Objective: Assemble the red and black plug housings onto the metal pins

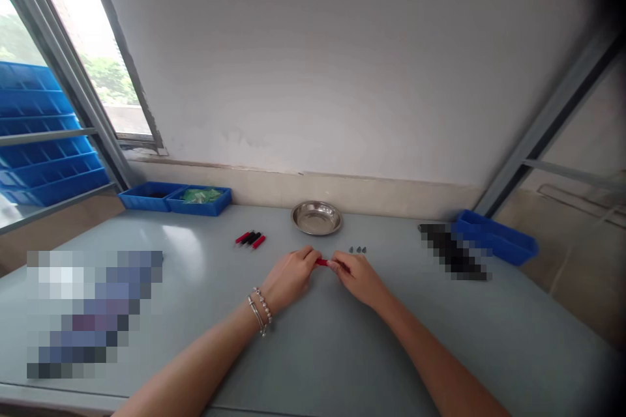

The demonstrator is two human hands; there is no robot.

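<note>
Both of my hands meet over the table, closed on a short red pen-like tube (321, 262). My left hand (293, 273), with bracelets at the wrist, grips its left end. On its right end are the pinched fingers of my right hand (357, 273). Most of the tube is hidden by the fingers. Several similar red and black tubes (250, 238) with pale tips lie side by side to the left, beyond my left hand. Just past my right hand sit three small grey pieces (358, 249), perhaps cone-shaped.
A shallow round metal dish (317, 217) stands near the wall. Blue bins (199, 207) sit at the back left, one with a green plastic bag (201, 195). Another blue bin (499, 238) is at the right. Blurred-out items lie at both sides of the grey table (313, 365).
</note>
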